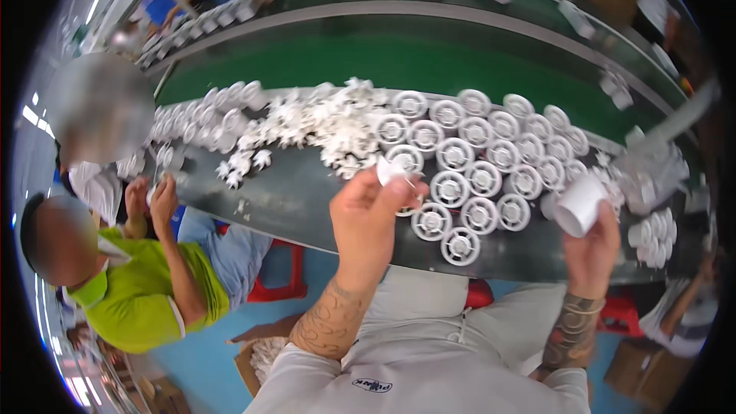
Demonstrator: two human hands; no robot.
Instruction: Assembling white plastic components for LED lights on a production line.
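My left hand [363, 211] is closed in a pinch on a small white plastic piece [389, 172], raised over the near edge of the parts on the table. Its exact shape is partly covered by my fingers. In my right hand [595, 248] is a white plastic cup [576, 208], tilted with its open end toward the lower left. Between and beyond my hands stand several round white housings [461, 247] with spoked centres, set close together in rows. Left of them lies a heap of small white star-shaped parts [326, 126].
The dark table [295, 211] runs along a green conveyor belt [322, 50]. White cups [222, 119] stand at the far left, near a co-worker in a green shirt [153, 284]. A clear plastic bag [652, 172] and stacked white cups [654, 238] lie at the right.
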